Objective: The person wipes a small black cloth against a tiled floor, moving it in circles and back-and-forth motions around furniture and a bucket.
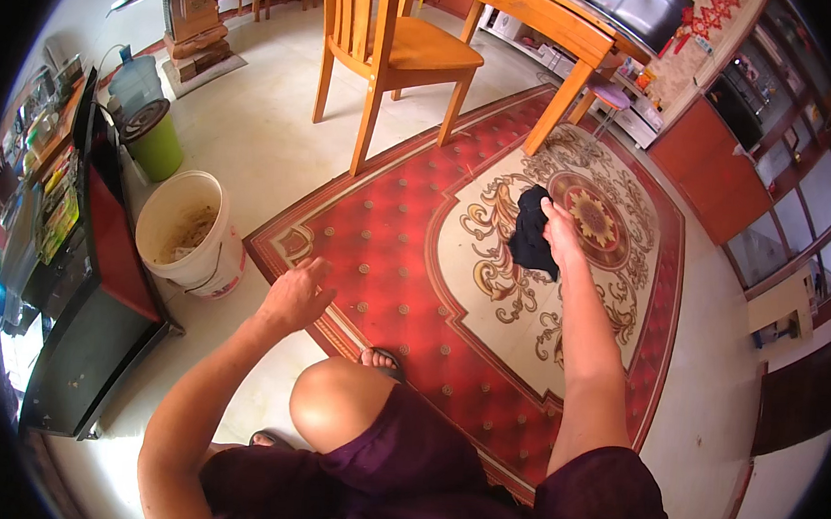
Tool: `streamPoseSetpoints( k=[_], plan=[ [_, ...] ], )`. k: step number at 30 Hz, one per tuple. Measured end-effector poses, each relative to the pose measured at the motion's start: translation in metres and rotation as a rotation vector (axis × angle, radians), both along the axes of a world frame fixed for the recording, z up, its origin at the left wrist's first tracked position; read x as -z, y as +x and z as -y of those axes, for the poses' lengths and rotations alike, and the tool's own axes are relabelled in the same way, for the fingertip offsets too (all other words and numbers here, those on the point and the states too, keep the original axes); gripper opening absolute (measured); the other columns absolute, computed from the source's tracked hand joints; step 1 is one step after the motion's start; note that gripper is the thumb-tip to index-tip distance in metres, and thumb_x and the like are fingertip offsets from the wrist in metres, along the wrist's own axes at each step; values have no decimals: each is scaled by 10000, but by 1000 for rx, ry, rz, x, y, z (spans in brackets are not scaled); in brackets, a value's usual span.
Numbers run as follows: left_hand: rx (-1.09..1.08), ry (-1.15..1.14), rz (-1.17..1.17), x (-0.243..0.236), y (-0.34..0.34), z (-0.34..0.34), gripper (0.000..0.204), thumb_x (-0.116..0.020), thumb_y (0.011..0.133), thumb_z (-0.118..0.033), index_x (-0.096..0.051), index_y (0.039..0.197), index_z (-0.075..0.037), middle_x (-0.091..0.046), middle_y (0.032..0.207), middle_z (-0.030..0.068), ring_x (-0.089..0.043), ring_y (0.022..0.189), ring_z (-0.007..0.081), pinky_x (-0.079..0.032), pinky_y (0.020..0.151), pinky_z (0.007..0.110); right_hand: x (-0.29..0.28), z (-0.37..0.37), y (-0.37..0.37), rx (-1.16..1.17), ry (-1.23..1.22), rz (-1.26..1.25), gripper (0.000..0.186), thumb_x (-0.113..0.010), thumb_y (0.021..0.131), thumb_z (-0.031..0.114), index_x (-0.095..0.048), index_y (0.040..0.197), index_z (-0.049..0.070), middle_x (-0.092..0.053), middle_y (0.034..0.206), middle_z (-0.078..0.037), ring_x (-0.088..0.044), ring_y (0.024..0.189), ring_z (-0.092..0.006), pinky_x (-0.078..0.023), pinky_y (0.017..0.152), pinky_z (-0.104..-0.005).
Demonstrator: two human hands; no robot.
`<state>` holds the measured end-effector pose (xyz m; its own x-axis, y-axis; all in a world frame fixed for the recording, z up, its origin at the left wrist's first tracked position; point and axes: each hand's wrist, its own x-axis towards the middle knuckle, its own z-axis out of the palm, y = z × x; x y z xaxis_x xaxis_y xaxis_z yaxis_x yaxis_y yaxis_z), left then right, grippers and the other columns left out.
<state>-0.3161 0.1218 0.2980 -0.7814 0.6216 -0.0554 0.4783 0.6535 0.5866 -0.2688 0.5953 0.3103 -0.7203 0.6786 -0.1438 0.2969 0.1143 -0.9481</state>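
Observation:
A piece of black cloth (531, 236) hangs from my right hand (560, 232), whose fingers are closed on its edge. The arm stretches forward, and the cloth is over the cream middle of the patterned rug (404, 297). What kind of garment or rag it is does not show. My left hand (297, 296) is held out on the left with nothing in it, its fingers loosely bent and apart. It is over the rug's near left border, to the right of a white bucket (157, 234) with dark residue inside.
A wooden chair (419, 50) and a wooden table (567, 42) stand at the far side. On the left are a green bin (159, 145), a blue water jug (136, 81) and a black cabinet (96, 354) beside cluttered shelves. A red-panelled cabinet (703, 149) is far right.

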Motion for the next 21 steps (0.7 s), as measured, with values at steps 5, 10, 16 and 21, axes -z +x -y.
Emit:
streamPoseSetpoints(
  k=[5,10,16,21],
  plan=[
    [41,222,-72,-40,-5,-70,575,-668,782,-323,-460,1242,-47,-539,1148,217,-526,1072,342,-445,900,399,-40,55,27,-256,-593,-475,436,-511,921,378,-534,1197,41,-583,1178,-83,-567,1053,-198,-437,939,-352],
    [-11,465,-145,-45,-8,-133,738,-719,748,-352,-372,1338,-75,-502,1234,204,-397,1251,331,-385,1001,399,-64,117,34,-614,-907,-557,655,-479,868,563,-496,1215,7,-560,1195,-132,-541,1101,-257,-428,970,-385],
    [65,305,203,-53,-17,-128,538,-754,693,-274,-602,1131,-2,-658,960,192,-629,951,290,-459,885,349,-51,121,40,-632,-128,-288,379,-643,752,-7,-525,1112,-9,-599,1051,-91,-575,954,-160,-466,848,-283],
    [-6,378,277,-69,-39,-118,329,-754,646,-141,-615,902,12,-644,807,112,-618,746,181,-497,706,306,-21,81,32,-531,210,-237,299,-578,813,24,-549,1105,-34,-613,997,-80,-565,908,-127,-453,831,-259]
  ],
)
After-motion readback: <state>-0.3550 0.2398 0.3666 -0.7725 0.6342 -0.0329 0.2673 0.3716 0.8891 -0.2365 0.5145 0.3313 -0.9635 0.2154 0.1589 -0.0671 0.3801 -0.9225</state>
